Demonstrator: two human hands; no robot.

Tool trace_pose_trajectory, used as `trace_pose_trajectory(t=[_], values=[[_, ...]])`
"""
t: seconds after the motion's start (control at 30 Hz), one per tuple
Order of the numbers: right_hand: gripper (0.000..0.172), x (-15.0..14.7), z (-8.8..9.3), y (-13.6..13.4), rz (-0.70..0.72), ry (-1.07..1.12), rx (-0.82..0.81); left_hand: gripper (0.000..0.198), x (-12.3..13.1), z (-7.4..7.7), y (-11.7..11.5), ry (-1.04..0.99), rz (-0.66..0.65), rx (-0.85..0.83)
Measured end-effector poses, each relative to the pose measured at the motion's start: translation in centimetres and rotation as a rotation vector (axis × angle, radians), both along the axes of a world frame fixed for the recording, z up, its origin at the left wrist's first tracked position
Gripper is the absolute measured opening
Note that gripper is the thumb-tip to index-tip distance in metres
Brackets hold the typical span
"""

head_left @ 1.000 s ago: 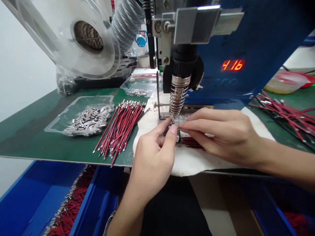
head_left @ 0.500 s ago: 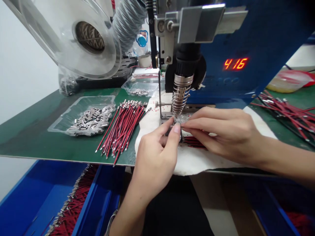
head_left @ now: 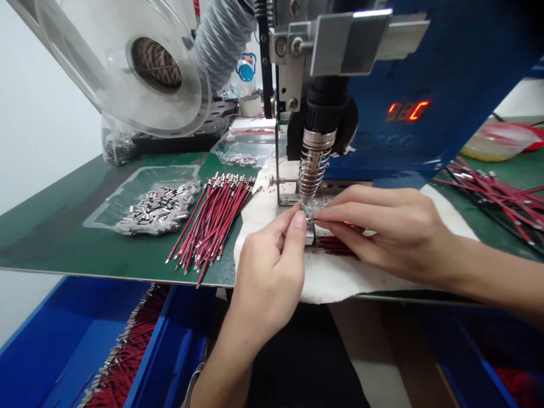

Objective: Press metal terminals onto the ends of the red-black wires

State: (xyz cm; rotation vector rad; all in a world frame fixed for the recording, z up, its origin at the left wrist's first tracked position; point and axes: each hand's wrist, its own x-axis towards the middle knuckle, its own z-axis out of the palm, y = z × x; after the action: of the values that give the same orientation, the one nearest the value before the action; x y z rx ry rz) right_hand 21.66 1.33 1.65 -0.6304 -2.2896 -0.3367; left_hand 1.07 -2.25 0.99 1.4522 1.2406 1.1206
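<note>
Under the spring-wrapped soldering iron [head_left: 315,164], my left hand [head_left: 272,258] has thumb and forefinger pinched close together. Whatever small piece they hold is hidden by the fingers. My right hand [head_left: 382,226] comes in from the right, its fingertips closed on a thin wire [head_left: 315,219] whose end lies close to the left fingertips, just below the iron's tip. Beneath the right hand, a bundle of red and black wires [head_left: 335,245] lies on a white cloth [head_left: 331,283]. A small metal block [head_left: 310,233] stands between the two hands.
Left of the hands lies a pile of red and black wires with metal ends [head_left: 216,221], beside a clear tray [head_left: 100,209] of small metal cylinders. A blue machine housing [head_left: 382,147] rises behind. More wires [head_left: 501,192] lie right. Below left is a blue bin [head_left: 85,323].
My left thumb and fingers have drawn slightly left, uncovering more of the metal block. My right hand stays nearly still. The red display no longer reads 416 and is partly lit.
</note>
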Motion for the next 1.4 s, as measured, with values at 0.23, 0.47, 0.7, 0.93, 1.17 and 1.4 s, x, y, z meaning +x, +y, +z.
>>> trace_pose_trajectory(t=[0.23,0.47,0.7,0.93,1.17,1.4], values=[[0.011,-0.1,-0.1,0.0,-0.019,0.003,0.016,0.054,-0.1,-0.3,0.2,0.112,-0.021,0.017],[0.013,-0.1,-0.1,0.0,-0.026,0.001,0.016,0.043,0.0,-0.1,0.2,0.087,-0.001,0.07],[0.013,0.0,-0.1,0.0,-0.02,-0.005,0.021,0.046,0.3,0.6,0.0,0.097,0.0,0.023],[0.012,-0.1,0.0,0.0,-0.027,-0.001,0.033,0.055,-0.1,-0.4,0.0,0.111,-0.022,0.034],[0.01,0.0,0.0,0.0,-0.019,-0.006,0.021,0.047,0.1,-0.3,0.1,0.125,-0.018,0.084],[0.013,-0.1,0.1,-0.1,-0.024,0.026,-0.023,0.046,0.2,0.1,0.1,0.17,0.017,0.094]])
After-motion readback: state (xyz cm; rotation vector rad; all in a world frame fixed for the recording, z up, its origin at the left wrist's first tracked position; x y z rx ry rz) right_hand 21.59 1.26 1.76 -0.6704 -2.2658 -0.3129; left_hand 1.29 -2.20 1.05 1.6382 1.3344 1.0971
